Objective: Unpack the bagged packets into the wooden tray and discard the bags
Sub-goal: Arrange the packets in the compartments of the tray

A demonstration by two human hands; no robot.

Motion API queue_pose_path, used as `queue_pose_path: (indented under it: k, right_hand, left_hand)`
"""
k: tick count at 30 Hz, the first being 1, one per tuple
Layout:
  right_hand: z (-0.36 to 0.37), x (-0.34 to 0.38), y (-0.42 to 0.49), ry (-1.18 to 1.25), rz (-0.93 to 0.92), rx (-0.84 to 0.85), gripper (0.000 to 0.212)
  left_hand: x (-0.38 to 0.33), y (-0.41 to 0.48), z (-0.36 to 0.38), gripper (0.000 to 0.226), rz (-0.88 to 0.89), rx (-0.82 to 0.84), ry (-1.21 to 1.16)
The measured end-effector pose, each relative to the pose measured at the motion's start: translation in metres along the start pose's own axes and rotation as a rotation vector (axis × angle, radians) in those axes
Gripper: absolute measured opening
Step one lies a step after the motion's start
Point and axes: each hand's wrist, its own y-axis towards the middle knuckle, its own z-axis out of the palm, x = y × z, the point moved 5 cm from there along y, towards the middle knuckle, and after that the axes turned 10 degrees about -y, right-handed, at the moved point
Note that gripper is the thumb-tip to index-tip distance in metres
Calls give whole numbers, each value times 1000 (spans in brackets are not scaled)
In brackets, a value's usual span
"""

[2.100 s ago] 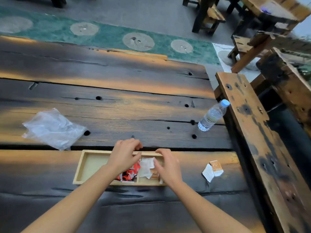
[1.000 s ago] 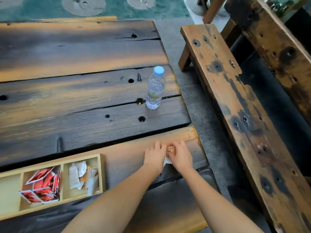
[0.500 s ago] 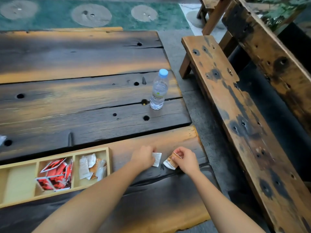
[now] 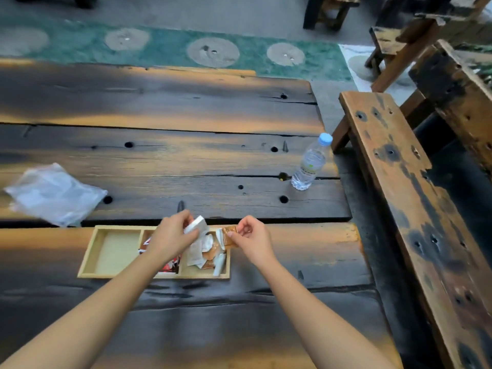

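Observation:
A pale wooden tray [image 4: 114, 251] with three compartments lies on the dark plank table. Its left compartment is bare; red packets [image 4: 170, 266] fill the middle one, partly hidden by my left wrist; white and brown packets [image 4: 210, 255] fill the right one. My left hand [image 4: 173, 237] hovers over the middle and right compartments, pinching a white packet [image 4: 196, 225]. My right hand [image 4: 250, 237] is at the tray's right end, holding a brown packet [image 4: 229, 237] by its edge. A crumpled clear plastic bag [image 4: 54, 194] lies on the table to the far left.
A water bottle [image 4: 310, 163] stands near the table's right edge. A worn wooden bench [image 4: 415, 198] runs along the right side, with more benches and stools behind it. Beyond the table is a green floor strip [image 4: 165, 51] with round stone discs.
Both hands picked up the two loose packets from the table's right part and carried them left to the tray; the view swung back left, bringing the plastic bag into sight.

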Motion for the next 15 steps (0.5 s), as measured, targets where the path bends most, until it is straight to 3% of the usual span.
queue_pose_path:
  k: [4,10,15]
  right_hand:
    - [22,11,3,-229,-42,5,29]
    - [28,37,17,-488,-226,34,20]
    - [38,38,26,-775,-357,185,13]
  left_hand:
    - [4,-7,14,14,94,108,140]
    - [24,-21,46,12,150,487,389]
    - [27,-20,50,5,277,477,596]
